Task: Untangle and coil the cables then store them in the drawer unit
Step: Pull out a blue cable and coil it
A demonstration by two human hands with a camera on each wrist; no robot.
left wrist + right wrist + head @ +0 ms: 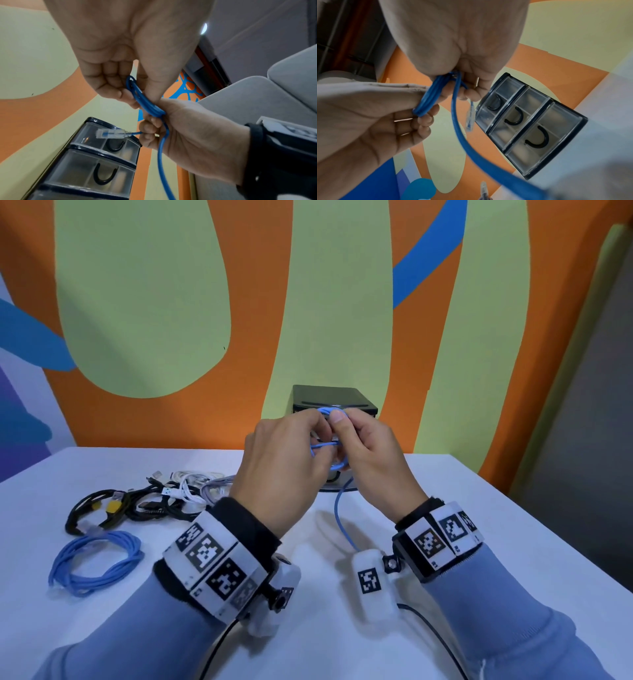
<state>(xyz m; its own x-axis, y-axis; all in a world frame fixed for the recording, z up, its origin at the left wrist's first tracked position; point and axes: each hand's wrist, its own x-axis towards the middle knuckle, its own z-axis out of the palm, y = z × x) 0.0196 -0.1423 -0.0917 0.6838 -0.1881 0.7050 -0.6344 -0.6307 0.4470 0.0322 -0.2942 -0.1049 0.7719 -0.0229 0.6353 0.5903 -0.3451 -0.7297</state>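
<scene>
- The left hand [284, 470] curls its fingers [109, 86] round one end of a small bundle of loops in the blue cable [145, 104], thumb pressed on top, so the finished turns cannot spring apart.
- The right hand [370, 460] pinches the other side of the same bundle between thumb and fingers [150, 129]; this looks like the guiding hand, laying each new turn against the last.
- A clear plug [110, 133] sticks out past the right fingers, left free, probably because it marks the start of the coil.
- Below the hands the uncoiled tail of the cable [342, 518] hangs to the white table [479, 542] and trails toward the person; judging by that slack, several turns remain to be wound.
- Both hands hold the work raised in front of the drawer unit [334, 402], which stands at the back of the table against the painted wall; its three clear drawers [530, 119] appear closed, so storing has yet to begin for this cable.
- To the left, well apart from the hands, a second blue cable [96, 563] lies loosely coiled on the table.
- Behind that, a tangle of black and white cables [147, 498] waits, seemingly unsorted.
</scene>
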